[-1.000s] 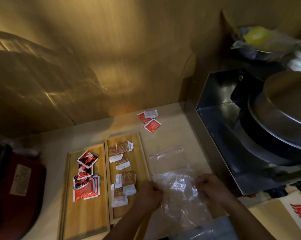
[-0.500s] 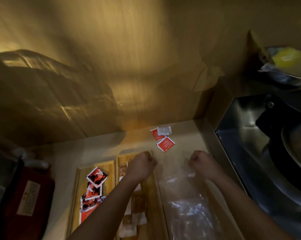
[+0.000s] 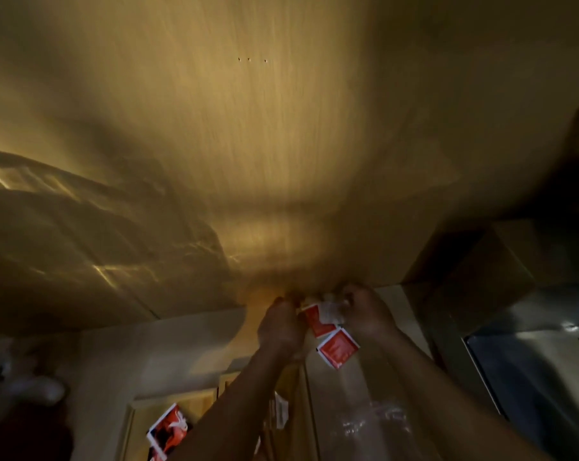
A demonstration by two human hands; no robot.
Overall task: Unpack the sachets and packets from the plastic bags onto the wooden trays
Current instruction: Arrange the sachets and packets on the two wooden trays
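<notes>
Two red sachets (image 3: 337, 348) and a white sachet (image 3: 329, 311) lie on the counter close to the back wall. My left hand (image 3: 281, 327) is curled at the left edge of the upper red sachet (image 3: 316, 322). My right hand (image 3: 368, 316) has its fingertips at the white sachet. Blur hides whether either hand grips anything. A clear plastic bag (image 3: 371, 424) lies flat between my forearms. The left wooden tray (image 3: 136, 414) holds red-and-black packets (image 3: 168, 427). My left arm covers most of the right tray, where a white sachet (image 3: 281, 410) shows.
A wood-panelled wall (image 3: 248, 161) rises right behind the sachets. A stainless steel unit (image 3: 531, 361) stands at the right, close to my right arm. A dark red object (image 3: 22, 437) sits at the far left of the counter.
Both hands have reached forward from the plastic bag to the loose sachets by the wall and drawn closer together. The camera has tilted up, so the trays have slid to the bottom edge.
</notes>
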